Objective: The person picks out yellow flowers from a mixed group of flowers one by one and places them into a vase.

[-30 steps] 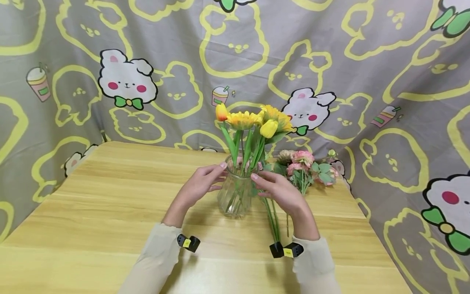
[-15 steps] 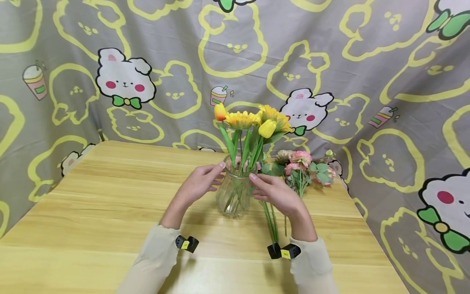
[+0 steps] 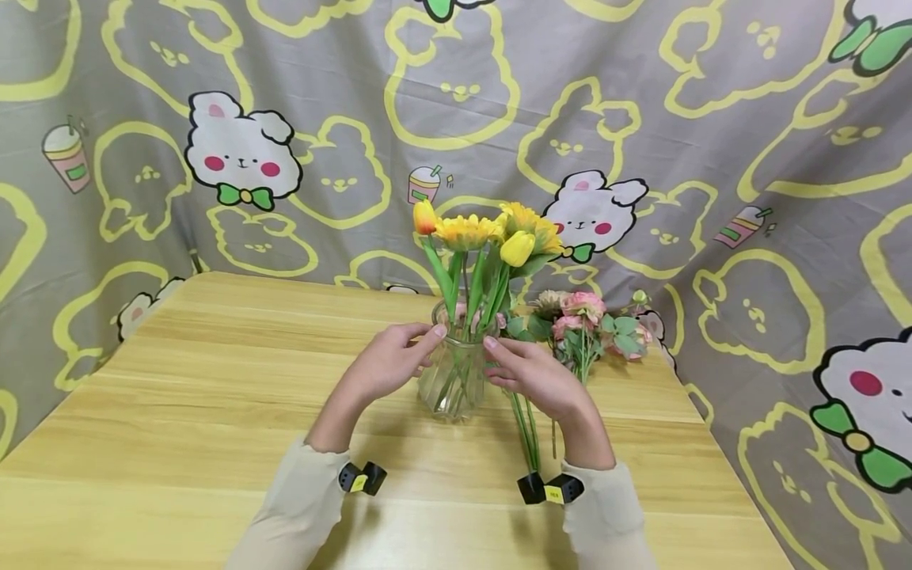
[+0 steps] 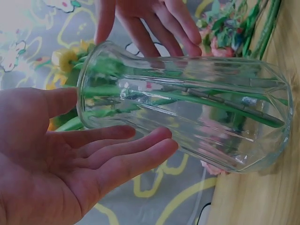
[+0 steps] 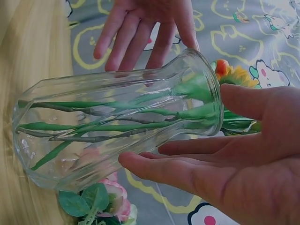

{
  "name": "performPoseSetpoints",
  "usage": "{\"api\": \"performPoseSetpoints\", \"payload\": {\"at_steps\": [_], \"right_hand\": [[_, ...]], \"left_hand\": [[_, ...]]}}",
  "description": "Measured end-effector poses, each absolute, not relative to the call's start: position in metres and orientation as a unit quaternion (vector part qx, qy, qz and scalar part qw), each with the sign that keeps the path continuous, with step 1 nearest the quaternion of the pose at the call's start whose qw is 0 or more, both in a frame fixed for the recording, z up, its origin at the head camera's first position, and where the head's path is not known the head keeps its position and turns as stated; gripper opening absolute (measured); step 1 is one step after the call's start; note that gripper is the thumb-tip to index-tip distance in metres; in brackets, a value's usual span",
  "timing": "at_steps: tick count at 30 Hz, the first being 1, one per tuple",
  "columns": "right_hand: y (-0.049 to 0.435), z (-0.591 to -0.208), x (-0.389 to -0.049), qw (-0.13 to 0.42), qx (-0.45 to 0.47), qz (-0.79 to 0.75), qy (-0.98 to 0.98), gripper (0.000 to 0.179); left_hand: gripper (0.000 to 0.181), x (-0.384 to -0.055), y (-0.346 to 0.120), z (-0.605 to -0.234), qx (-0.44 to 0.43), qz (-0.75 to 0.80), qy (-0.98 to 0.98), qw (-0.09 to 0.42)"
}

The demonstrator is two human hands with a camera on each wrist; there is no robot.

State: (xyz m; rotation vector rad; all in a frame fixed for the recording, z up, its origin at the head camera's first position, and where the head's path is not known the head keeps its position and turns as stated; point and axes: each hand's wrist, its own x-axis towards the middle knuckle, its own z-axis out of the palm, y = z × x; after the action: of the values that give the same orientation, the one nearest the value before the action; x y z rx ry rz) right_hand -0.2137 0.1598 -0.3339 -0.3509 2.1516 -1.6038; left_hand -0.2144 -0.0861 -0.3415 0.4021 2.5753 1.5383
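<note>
A clear glass vase [image 3: 450,388] stands upright on the wooden table, holding yellow gerbera-like flowers [image 3: 468,232], a yellow tulip [image 3: 518,248] and an orange-yellow tulip [image 3: 424,216]. Their green stems [image 5: 98,124] show through the glass. On the vase's left side is my left hand [image 3: 392,360], its thumb at the rim and its fingers fairly straight along the neck. My right hand [image 3: 534,372] mirrors it on the other side, thumb tip at the rim, fingers extended beside the glass. In the left wrist view, the left fingers [image 4: 136,154] look nearly straight and not wrapped round the vase [image 4: 187,108].
Pink flowers [image 3: 584,307] with green leaves lie on the table [image 3: 214,396] behind and right of the vase. Long green stems [image 3: 526,431] extend toward the front beside the right hand. A grey curtain [image 3: 342,63] with rabbit drawings surrounds the table's back and sides.
My left hand has shifted slightly right and down, bringing its thumb further over the near side of the rim. The right hand stays beside the vase. The flowers keep their arrangement.
</note>
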Motion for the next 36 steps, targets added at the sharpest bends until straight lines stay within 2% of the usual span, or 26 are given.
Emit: {"api": "performPoseSetpoints", "payload": {"at_steps": [15, 22, 31, 36], "right_hand": [[0.159, -0.335, -0.213, 0.202, -0.127, -0.563, 0.791, 0.074], [0.156, -0.337, -0.213, 0.188, -0.112, -0.562, 0.797, 0.079], [0.148, -0.341, -0.215, 0.158, -0.087, -0.595, 0.783, 0.070], [0.145, -0.343, -0.216, 0.150, -0.088, -0.583, 0.794, 0.073]], "left_hand": [[0.057, -0.215, -0.083, -0.341, 0.121, 0.515, 0.846, 0.068], [0.059, -0.215, -0.083, -0.342, 0.117, 0.509, 0.851, 0.052], [0.060, -0.218, -0.080, -0.347, 0.096, 0.521, 0.848, 0.034], [0.061, -0.220, -0.078, -0.351, 0.085, 0.536, 0.839, 0.035]]}}
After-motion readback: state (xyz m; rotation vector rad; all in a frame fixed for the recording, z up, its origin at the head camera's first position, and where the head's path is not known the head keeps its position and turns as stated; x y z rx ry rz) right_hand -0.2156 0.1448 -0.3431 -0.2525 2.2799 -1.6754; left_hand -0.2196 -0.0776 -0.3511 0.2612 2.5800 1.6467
